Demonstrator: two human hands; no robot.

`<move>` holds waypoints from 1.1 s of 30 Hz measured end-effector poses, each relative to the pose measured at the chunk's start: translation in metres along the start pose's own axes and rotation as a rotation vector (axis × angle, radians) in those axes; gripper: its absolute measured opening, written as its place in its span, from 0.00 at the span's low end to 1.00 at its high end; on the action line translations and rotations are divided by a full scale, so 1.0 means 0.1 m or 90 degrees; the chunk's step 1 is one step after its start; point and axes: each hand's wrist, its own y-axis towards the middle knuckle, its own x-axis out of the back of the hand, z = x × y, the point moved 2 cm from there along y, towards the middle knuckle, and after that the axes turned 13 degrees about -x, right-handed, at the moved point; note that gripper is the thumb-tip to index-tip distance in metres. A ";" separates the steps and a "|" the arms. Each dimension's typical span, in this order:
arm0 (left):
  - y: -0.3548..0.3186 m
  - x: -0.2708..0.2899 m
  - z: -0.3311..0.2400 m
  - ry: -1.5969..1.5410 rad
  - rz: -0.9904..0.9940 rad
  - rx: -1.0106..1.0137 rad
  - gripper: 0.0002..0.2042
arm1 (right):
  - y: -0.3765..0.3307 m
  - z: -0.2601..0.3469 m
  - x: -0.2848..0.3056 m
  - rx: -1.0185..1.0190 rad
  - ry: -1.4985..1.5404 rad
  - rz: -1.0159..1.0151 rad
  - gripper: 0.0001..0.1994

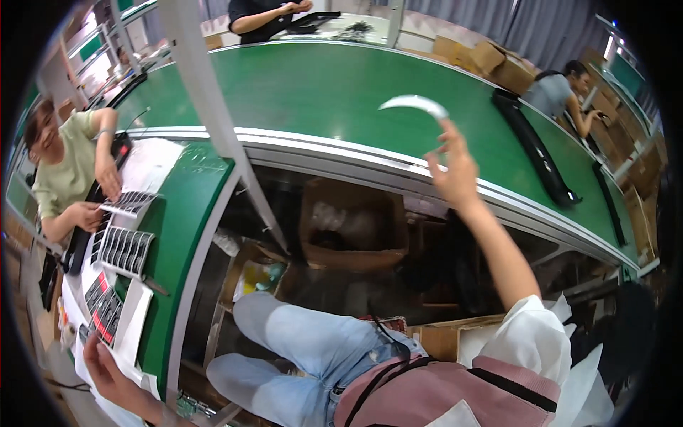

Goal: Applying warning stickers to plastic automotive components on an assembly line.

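Observation:
My right hand (pixel 455 171) reaches out over the green conveyor belt (pixel 320 85), fingers apart. A thin curved white strip (pixel 416 104) is just beyond its index fingertip; whether they touch I cannot tell. At the lower left, my left hand (pixel 110 370) is over the side table with its fingers bent together. A small dark grey piece (pixel 85 332) shows at its fingertips, too small to name. Next to that hand lies a sheet of black and red labels (pixel 104 308). Beyond it is a sheet of curved dark labels on white backing (pixel 126 250).
Across the side table, a co-worker (pixel 64 164) handles another label sheet over a long black part. A long black moulded part (pixel 533 146) lies on the belt at the right. A metal post (pixel 203 78) stands between table and belt. An open cardboard box (pixel 353 224) is underneath.

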 end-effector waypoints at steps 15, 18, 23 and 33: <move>-0.24 -0.86 -2.77 -1.540 0.765 -0.224 0.17 | -0.26 -2.06 1.78 -0.101 -0.591 0.016 0.51; -0.28 -0.83 -2.71 -1.534 0.723 -0.226 0.15 | -0.10 -1.41 1.27 0.087 -0.510 0.036 0.51; -0.79 -1.21 -2.48 -1.300 0.594 0.003 0.10 | 0.00 -0.57 0.72 0.055 -0.136 0.044 0.50; -1.05 -2.16 -2.47 -1.172 0.582 0.593 0.29 | -1.02 1.89 0.77 0.060 0.234 0.113 0.40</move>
